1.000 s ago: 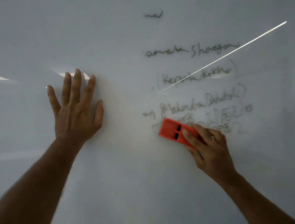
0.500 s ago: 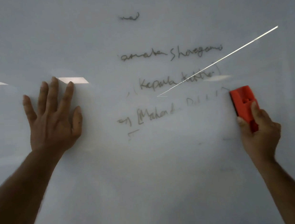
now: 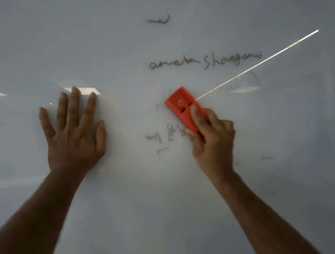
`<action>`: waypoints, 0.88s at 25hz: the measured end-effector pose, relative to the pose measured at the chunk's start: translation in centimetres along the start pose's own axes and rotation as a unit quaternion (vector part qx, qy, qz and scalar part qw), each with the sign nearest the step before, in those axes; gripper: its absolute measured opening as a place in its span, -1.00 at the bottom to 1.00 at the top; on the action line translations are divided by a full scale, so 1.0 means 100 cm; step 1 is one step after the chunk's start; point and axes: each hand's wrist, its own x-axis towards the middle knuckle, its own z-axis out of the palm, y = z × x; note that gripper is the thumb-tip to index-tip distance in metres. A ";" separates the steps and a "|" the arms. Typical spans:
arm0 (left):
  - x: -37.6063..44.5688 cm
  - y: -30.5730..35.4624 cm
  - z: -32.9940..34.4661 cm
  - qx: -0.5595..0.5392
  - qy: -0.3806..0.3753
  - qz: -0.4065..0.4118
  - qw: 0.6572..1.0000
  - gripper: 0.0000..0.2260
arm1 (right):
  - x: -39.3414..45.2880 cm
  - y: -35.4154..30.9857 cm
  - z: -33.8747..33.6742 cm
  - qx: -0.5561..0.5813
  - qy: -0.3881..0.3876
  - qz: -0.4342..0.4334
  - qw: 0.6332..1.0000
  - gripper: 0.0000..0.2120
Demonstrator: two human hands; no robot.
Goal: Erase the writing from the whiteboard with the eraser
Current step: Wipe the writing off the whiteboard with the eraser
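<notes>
Against the glossy white whiteboard [image 3: 267,179], right hand [image 3: 212,141] grips an orange-red rectangular plastic eraser [image 3: 183,107] pointing eleven o'clock; left hand [image 3: 73,138] lies flat, fingers spread.

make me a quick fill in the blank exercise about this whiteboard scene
1. The rectangular plastic eraser is coloured ____.
2. The eraser is gripped by the ____ hand.
3. The left hand lies ____ against the white glossy whiteboard, fingers spread.
4. The top scribble of dark writing sits ____ the eraser.

Missing words: red; right; flat; above
</notes>
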 end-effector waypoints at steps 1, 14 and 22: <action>0.000 -0.001 0.001 0.001 0.004 0.001 1.000 -0.43 | -0.009 -0.015 0.003 0.001 -0.010 -0.014 1.000 -0.55; 0.000 -0.005 0.003 -0.016 0.003 0.008 1.000 -0.43 | -0.096 0.015 -0.021 -0.048 -0.051 -0.118 0.991 -0.55; 0.000 -0.004 0.005 -0.019 0.009 0.007 1.000 -0.43 | -0.113 0.166 -0.089 -0.093 0.021 0.137 0.986 -0.50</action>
